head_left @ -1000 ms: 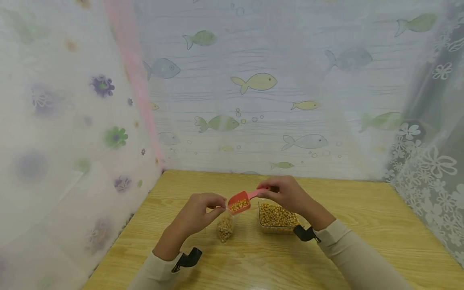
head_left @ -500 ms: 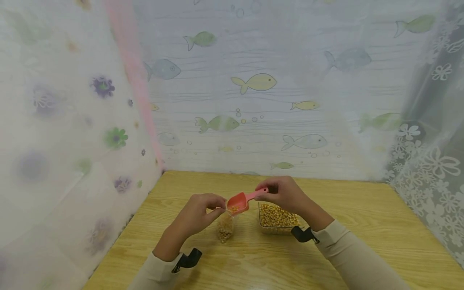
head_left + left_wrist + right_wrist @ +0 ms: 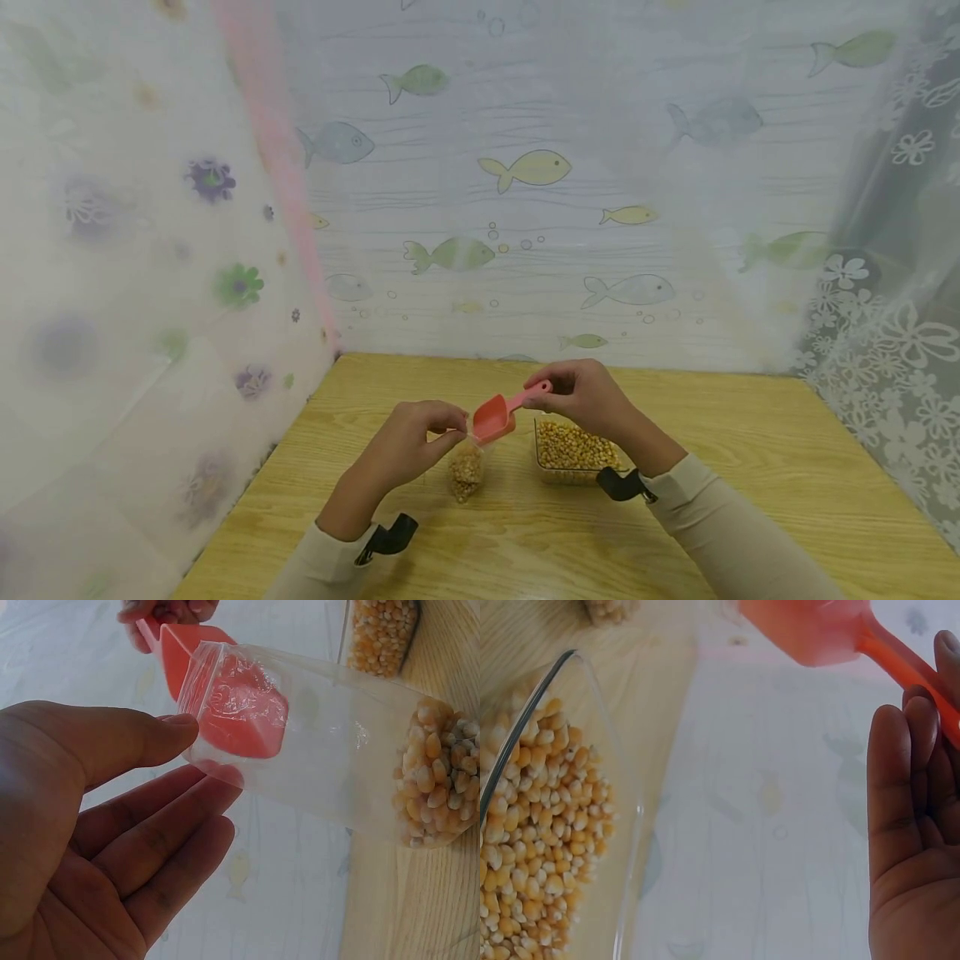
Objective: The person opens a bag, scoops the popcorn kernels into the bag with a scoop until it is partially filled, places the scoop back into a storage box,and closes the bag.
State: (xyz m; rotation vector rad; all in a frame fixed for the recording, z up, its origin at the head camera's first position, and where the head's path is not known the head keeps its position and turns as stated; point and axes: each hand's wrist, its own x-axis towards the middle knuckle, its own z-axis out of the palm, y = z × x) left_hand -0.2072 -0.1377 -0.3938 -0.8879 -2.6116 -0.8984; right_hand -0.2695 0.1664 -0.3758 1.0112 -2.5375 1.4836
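**Pink scoop (image 3: 492, 418) runs bare at the mouth of the clear bag (image 3: 467, 468)**

Since a second ago the scoop has lost its load: its bowl held a yellow heap then, and in the head view we now see bare pink. Its handle is tilted a little more steeply, and the right hand (image 3: 588, 400) sits a touch higher.

At the left, we find the left hand (image 3: 411, 433) pinching the bag's edge at the mouth between thumb and fingertips; in the left wrist view at least one other finger lies free of the film. Below those fingertips hangs the bag, its long axis close to upright, with pale kernels (image 3: 439, 776) packed in the bottom. Whether its base rests on the wooden table (image 3: 487, 550) we cannot tell.

Next comes the relation that counts most — the scoop lies between the two hands, slanting from its handle at upper right down to its bowl at lower left. That bowl is nearer the left hand, its lip just beside the pinching fingertips; through the film we see it at the bag's mouth, apparently inside.

Further right stands the clear container (image 3: 567, 477), open-topped and well filled with yellow corn (image 3: 576, 446), near the bag but apart from it. In the head view the right hand covers its far right part, fingers closed narrowly on the scoop's handle.
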